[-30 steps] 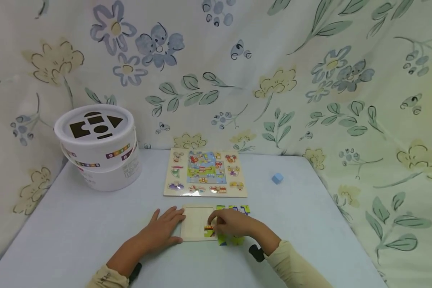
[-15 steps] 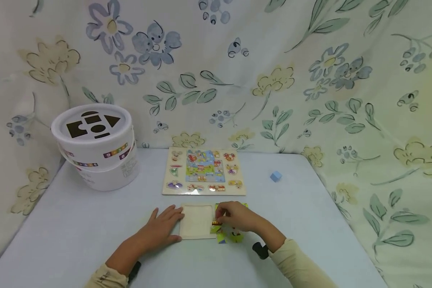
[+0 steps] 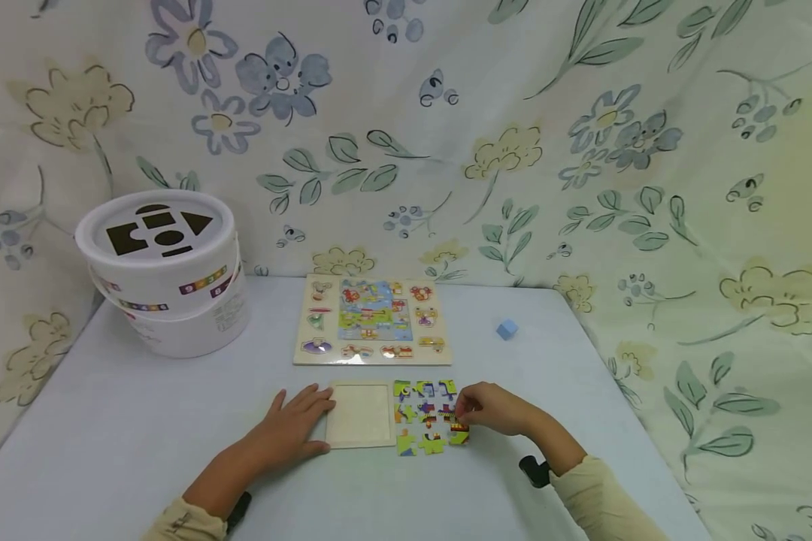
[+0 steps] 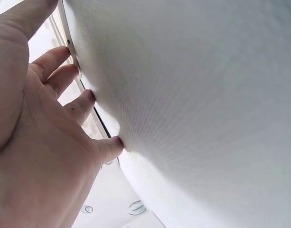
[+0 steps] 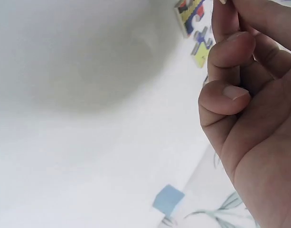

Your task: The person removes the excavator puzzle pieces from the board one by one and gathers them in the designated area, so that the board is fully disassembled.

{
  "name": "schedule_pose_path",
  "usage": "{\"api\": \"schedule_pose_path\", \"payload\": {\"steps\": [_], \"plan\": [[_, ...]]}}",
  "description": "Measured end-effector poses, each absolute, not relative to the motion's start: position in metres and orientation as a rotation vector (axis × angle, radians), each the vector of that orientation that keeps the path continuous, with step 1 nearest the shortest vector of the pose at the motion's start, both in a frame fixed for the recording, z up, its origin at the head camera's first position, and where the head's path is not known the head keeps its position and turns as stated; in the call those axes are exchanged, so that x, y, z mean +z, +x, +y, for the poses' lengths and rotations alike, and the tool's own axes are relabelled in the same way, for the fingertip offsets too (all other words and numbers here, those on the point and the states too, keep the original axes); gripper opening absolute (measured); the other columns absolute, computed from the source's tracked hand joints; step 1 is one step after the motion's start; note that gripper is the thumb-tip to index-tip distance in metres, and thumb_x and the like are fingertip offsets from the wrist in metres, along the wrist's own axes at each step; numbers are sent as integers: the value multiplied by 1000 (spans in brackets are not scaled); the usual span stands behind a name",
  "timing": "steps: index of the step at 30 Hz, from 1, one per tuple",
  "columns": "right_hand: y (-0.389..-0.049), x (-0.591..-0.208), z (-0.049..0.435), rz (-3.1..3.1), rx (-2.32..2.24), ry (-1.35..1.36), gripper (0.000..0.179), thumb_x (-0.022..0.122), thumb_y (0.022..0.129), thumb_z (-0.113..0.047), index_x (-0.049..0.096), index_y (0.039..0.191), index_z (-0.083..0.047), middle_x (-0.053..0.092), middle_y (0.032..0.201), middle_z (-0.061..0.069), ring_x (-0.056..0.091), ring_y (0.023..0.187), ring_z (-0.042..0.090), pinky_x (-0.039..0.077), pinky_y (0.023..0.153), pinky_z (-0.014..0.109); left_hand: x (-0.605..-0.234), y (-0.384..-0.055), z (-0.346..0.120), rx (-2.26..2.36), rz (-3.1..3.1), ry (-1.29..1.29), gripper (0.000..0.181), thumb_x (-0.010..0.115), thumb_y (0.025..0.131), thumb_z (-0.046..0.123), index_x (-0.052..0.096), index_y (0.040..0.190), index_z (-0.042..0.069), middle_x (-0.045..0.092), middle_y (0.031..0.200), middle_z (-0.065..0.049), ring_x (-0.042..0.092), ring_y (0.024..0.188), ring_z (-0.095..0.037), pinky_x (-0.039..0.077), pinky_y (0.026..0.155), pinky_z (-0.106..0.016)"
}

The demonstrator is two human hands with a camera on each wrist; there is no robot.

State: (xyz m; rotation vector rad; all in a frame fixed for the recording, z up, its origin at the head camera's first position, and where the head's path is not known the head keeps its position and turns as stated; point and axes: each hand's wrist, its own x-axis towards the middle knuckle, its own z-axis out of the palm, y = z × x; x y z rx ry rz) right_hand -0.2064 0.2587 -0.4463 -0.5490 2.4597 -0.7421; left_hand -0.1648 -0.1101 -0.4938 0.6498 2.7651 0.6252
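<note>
A shallow wooden puzzle tray [image 3: 359, 415] with a bare base lies at the front middle of the table. My left hand [image 3: 291, 427] rests at its left side, fingers spread and fingertips against the edge; in the left wrist view the left hand [image 4: 50, 128] shows the same contact. Right of the tray, several green jigsaw pieces [image 3: 432, 445] lie in rows, slightly apart. My right hand [image 3: 501, 409] pinches a red-and-green puzzle piece [image 3: 459, 436] at the lower right of these rows. In the right wrist view, the right hand [image 5: 259, 99] has its other fingers curled, the held piece mostly out of frame.
A larger wooden picture puzzle board [image 3: 372, 353] lies behind the tray. A white lidded bucket [image 3: 196, 323] with shape cutouts stands at the back left. A small blue cube [image 3: 507, 329] sits at the back right. A floral curtain [image 3: 406, 135] hangs behind the white table [image 3: 108, 451].
My right hand has carried the red-and-green puzzle piece rightward, out of the tray to the lower right of the other pieces. The left hand stays at the tray's edge. The head view shifts slightly.
</note>
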Motion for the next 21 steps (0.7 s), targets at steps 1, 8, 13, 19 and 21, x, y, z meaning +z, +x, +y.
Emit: {"api": "schedule_pose_path", "payload": {"steps": [1,8,13,19,21], "plan": [[-206,-447,260,2452,-748,-540,4,65,93,-14,64,91,-11,61,84,-3,54,78,14,46,66,27,-493,-165,-110,632,2765,652,65,75,83,38,51,137,9,40,152,-8,25,145,-35,10,111,-70],[-205,-454,261,2442,-762,-541,6,65,93,-15,64,90,-9,60,84,-3,54,79,14,46,67,25,-495,-166,-112,623,2781,665,66,74,84,38,50,137,9,40,152,-8,26,145,-35,12,110,-71],[-207,-459,261,2440,-742,-530,8,66,93,-17,63,89,-11,60,84,-4,54,80,13,47,68,25,-497,-166,-111,635,2781,668,66,74,84,39,50,137,8,40,152,-8,26,145,-35,12,110,-71],[-205,-460,261,2453,-734,-544,5,67,92,-16,65,91,-11,61,85,-3,53,81,15,46,68,27,-495,-166,-110,634,2783,674,66,74,84,39,50,137,8,40,152,-8,26,145,-35,12,110,-71],[-204,-459,261,2463,-736,-558,3,66,92,-15,66,92,-11,61,86,-3,53,82,15,45,68,27,-494,-165,-110,629,2787,680,66,74,84,39,50,137,8,40,152,-8,26,145,-35,12,110,-72]]}}
